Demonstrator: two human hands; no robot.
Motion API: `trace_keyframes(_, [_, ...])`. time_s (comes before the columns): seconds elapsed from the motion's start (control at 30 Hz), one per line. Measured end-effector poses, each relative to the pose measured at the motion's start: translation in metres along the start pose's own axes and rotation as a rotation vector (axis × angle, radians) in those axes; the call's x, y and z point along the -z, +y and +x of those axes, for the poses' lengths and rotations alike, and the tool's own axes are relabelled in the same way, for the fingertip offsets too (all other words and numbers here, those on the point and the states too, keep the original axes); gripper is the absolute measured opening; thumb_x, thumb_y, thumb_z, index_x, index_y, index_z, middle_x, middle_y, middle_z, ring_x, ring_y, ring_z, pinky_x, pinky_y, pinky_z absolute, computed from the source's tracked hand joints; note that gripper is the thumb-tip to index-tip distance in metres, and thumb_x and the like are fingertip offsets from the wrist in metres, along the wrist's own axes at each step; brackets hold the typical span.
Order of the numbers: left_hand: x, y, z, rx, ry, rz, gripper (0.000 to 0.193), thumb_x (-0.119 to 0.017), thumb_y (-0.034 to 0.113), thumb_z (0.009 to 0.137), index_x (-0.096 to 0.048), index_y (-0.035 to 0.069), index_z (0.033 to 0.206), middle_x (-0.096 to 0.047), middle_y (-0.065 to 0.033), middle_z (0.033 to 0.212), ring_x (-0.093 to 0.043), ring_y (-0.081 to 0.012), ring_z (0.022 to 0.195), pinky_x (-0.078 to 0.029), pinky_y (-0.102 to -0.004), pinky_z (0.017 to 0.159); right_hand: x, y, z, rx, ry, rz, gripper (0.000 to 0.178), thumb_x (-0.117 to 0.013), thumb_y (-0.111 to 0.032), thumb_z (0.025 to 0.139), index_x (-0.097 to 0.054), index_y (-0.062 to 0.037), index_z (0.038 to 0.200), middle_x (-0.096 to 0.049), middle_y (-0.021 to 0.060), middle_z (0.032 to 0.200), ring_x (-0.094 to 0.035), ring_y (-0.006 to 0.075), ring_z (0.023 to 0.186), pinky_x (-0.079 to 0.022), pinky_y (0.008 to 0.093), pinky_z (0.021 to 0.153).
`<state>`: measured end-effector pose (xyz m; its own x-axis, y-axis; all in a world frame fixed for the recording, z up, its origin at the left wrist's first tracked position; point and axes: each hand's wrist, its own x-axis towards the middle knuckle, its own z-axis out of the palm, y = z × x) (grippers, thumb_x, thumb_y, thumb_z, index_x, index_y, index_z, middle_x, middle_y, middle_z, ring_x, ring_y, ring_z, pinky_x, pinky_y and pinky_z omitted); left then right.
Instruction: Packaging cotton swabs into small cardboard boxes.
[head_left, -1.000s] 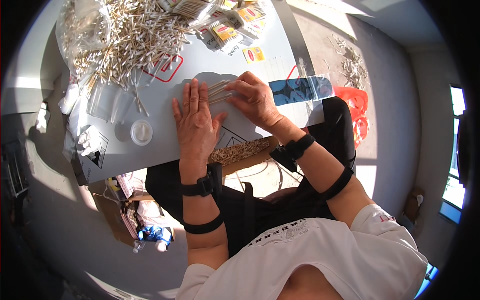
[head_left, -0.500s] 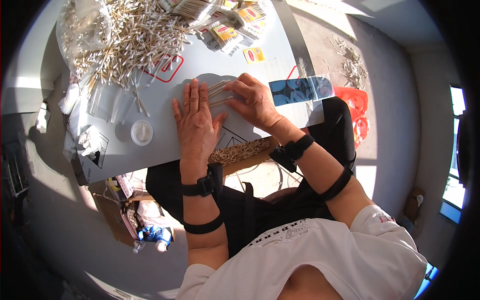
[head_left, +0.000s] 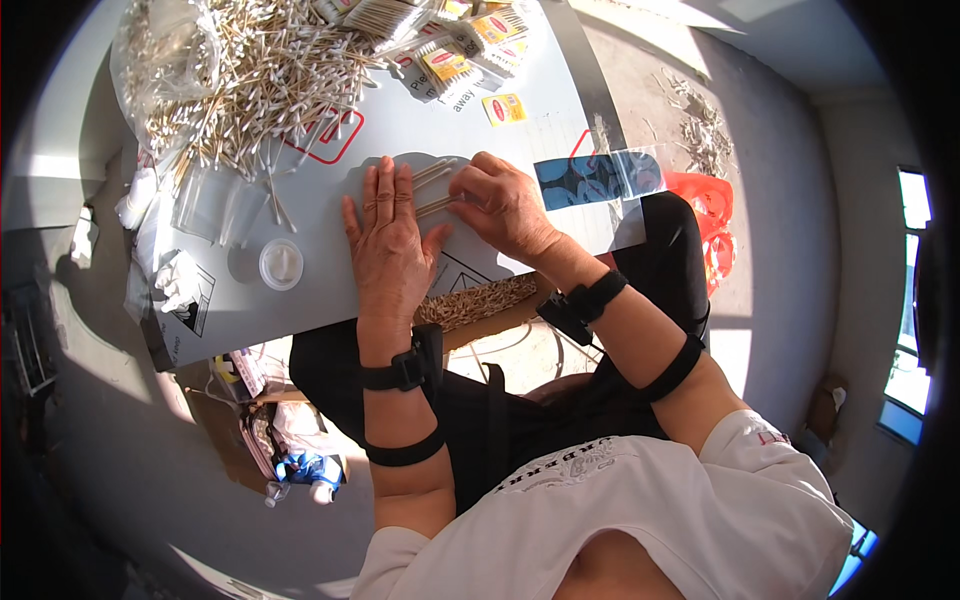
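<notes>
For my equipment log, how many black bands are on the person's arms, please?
4: a left wrist band, a left forearm band, a right wrist band and a right forearm band; sleeves might hide more.

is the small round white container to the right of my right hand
No, the round white container sits left of your bare left hand.

Cannot see left ends of the cotton swabs (head_left: 434,173), covered by the left hand (head_left: 388,238); cannot tell touch from grip at the right hand (head_left: 508,208), nor follow the swab heap (head_left: 275,80) past the upper edge.
</notes>
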<state>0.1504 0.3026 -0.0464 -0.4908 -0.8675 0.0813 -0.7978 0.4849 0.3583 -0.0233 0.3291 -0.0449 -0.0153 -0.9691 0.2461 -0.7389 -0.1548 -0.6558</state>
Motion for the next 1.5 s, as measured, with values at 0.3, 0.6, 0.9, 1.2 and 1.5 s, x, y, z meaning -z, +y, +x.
trace_keyframes(0.3, [0.001, 0.0, 0.0, 0.0, -0.002, 0.01, 0.082, -0.071, 0.036, 0.082, -0.033, 0.007, 0.149, -0.029, -0.0085, 0.156, -0.024, -0.0242, 0.146, -0.014, -0.0495, 0.119, 0.003, -0.001, 0.0, -0.072, -0.039, 0.102, 0.021, -0.074, -0.008, 0.073, -0.064, -0.0059, 0.091, -0.057, 0.0071, 0.082, -0.061, 0.0224, 0.076, -0.051, 0.0327, 0.067])
trace_keyframes(0.6, [0.001, 0.0, 0.001, 0.004, -0.003, 0.005, 0.081, -0.071, 0.036, 0.082, -0.035, 0.006, 0.147, -0.031, -0.0095, 0.155, -0.025, -0.0249, 0.145, -0.014, -0.0491, 0.119, 0.001, -0.006, 0.007, -0.126, 0.058, 0.04, 0.039, -0.073, -0.012, 0.074, -0.063, -0.0053, 0.111, -0.058, 0.0098, 0.088, -0.062, 0.0237, 0.079, -0.052, 0.0336, 0.07])
trace_keyframes(0.9, [0.008, -0.004, -0.002, -0.027, 0.051, -0.065, 0.066, -0.078, 0.024, 0.075, -0.053, 0.002, 0.132, -0.041, -0.0136, 0.148, -0.034, -0.0285, 0.14, -0.022, -0.0503, 0.116, 0.001, -0.005, 0.018, -0.17, -0.065, -0.005, 0.028, -0.076, -0.016, 0.074, -0.066, -0.0035, 0.097, -0.06, 0.0103, 0.089, -0.064, 0.0249, 0.08, -0.054, 0.0337, 0.072])
trace_keyframes(1.2, [0.007, -0.005, 0.001, -0.045, 0.149, -0.094, 0.058, -0.079, 0.017, 0.071, -0.056, 0.003, 0.122, -0.053, -0.015, 0.135, -0.046, -0.0304, 0.13, -0.031, -0.0484, 0.109, -0.027, -0.023, 0.106, -0.012, -0.113, -0.077, 0.033, -0.072, -0.031, 0.081, -0.065, -0.0056, 0.1, -0.062, 0.0123, 0.087, -0.064, 0.0297, 0.077, -0.051, 0.0404, 0.067])
trace_keyframes(1.5, [0.011, -0.002, 0.004, -0.031, 0.128, -0.114, 0.059, -0.079, 0.014, 0.071, -0.054, 0.006, 0.124, -0.049, -0.0123, 0.137, -0.043, -0.0272, 0.132, -0.031, -0.0467, 0.108, -0.06, -0.043, 0.18, 0.272, 0.013, -0.362, 0.056, -0.074, -0.034, 0.077, -0.054, -0.0037, 0.119, -0.054, 0.0201, 0.107, -0.061, 0.0392, 0.097, -0.053, 0.0468, 0.076])
